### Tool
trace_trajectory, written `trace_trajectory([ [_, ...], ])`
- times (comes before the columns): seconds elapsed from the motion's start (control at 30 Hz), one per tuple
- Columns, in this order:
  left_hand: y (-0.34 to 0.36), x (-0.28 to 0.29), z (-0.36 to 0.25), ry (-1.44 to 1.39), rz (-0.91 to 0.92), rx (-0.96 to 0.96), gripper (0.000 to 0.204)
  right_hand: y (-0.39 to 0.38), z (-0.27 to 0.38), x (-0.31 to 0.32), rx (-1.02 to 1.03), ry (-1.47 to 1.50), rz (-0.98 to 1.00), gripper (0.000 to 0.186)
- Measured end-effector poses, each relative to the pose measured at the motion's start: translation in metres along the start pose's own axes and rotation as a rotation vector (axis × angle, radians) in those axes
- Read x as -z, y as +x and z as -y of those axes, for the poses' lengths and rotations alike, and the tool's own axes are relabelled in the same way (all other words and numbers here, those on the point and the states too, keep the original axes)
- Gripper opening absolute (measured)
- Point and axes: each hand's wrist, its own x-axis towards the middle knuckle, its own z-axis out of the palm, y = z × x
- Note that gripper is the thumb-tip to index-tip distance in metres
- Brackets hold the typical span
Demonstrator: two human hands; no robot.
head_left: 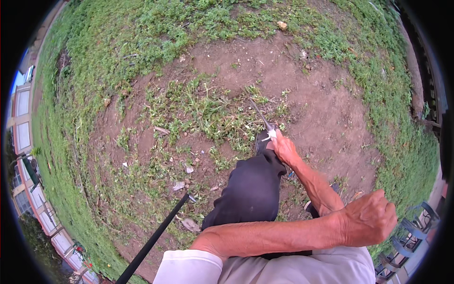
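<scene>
My right hand (pixel 283 149) grips a slim long metal tool (pixel 257 111) by its pale handle end, beside my dark shoe (pixel 261 139); the tool points away over a patch of cut weeds (pixel 203 109). My left forearm crosses in front of me to the right, and my left hand (pixel 369 217) is closed in a fist above the right forearm; whatever it may hold is hidden. My dark-trousered leg (pixel 246 189) is bent below.
Bare soil (pixel 326 118) is ringed by green weeds (pixel 94 57). A black pole (pixel 158 232) slants at lower left. Small stones (pixel 178 185) dot the ground. Buildings (pixel 23 104) line the far left; metal chairs (pixel 406 236) stand at lower right, and a dark edging (pixel 416 85) runs upper right.
</scene>
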Motion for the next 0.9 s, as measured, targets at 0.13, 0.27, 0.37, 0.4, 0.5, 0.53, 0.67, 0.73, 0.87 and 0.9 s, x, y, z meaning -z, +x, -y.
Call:
trace_trajectory([
  [0.13,-0.001,0.005,0.002,-0.02,-0.009,0.023,0.015,-0.081,-0.029,0.008,-0.127,-0.057,0.107,0.046],
  [0.27,-0.002,0.003,-0.009,-0.039,0.006,-0.017,0.015,-0.103,-0.04,0.001,-0.105,-0.071,0.0,0.054],
  [0.37,-0.002,-0.002,-0.008,-0.035,-0.003,-0.034,0.016,-0.062,-0.015,0.007,-0.064,-0.069,-0.067,0.053],
  [0.4,-0.004,0.003,-0.009,0.006,0.012,-0.03,0.016,-0.035,0.011,-0.003,-0.002,-0.034,-0.101,0.051],
  [0.5,-0.003,0.0,-0.007,0.026,0.005,-0.017,0.016,0.038,0.057,-0.005,0.017,-0.011,-0.129,0.038],
  [0.53,0.001,-0.011,-0.006,-0.016,-0.011,-0.032,0.016,0.05,0.04,0.003,-0.015,-0.069,-0.169,0.035],
  [0.67,0.003,-0.013,-0.005,-0.005,0.015,-0.014,0.017,0.055,0.061,-0.002,-0.026,-0.056,-0.162,0.035],
  [0.73,0.001,-0.001,-0.006,0.036,0.025,0.001,0.017,0.027,0.056,-0.026,0.026,-0.013,-0.112,0.033],
  [0.87,-0.001,0.001,-0.002,0.001,-0.004,0.006,0.016,-0.056,-0.001,-0.021,0.002,0.021,-0.041,0.035],
  [0.9,0.001,0.004,-0.003,0.004,-0.01,-0.003,0.017,-0.074,-0.012,-0.018,0.007,0.038,-0.027,0.037],
])
